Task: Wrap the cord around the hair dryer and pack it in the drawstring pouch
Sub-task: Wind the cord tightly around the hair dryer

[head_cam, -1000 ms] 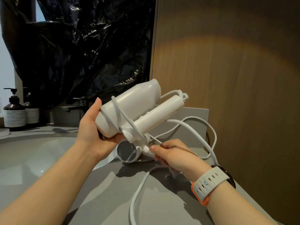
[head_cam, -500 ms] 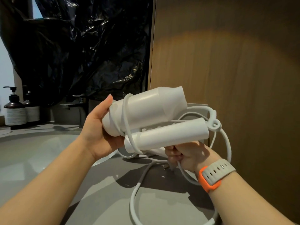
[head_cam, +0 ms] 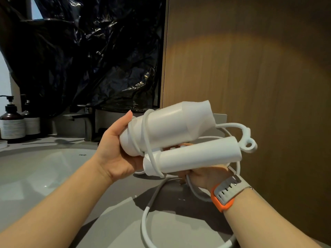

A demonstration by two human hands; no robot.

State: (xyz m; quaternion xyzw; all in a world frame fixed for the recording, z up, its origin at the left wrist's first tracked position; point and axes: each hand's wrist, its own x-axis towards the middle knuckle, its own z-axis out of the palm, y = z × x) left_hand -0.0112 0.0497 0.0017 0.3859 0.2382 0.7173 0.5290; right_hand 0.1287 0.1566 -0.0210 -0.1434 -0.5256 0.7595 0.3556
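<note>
A white hair dryer (head_cam: 172, 126) with its handle (head_cam: 195, 154) folded alongside the barrel is held above the counter. My left hand (head_cam: 114, 154) grips the barrel's rear end. Its white cord (head_cam: 148, 140) loops around barrel and handle near that end, and the rest hangs in a big loop down to the counter. Under the handle, my right hand (head_cam: 206, 176), with a watch on its wrist, is closed on the loose cord. No drawstring pouch is in view.
A grey counter (head_cam: 116, 226) with a white sink basin (head_cam: 35, 176) lies below left. A faucet (head_cam: 86, 119) and two pump bottles (head_cam: 12, 122) stand behind the basin. Black plastic sheeting (head_cam: 80, 51) hangs at the back; a wooden panel (head_cam: 259, 86) rises close on the right.
The dryer has been turned so its nozzle points right and raised a little. My right hand has moved from beside the dryer to beneath the handle, carrying the cord with it.
</note>
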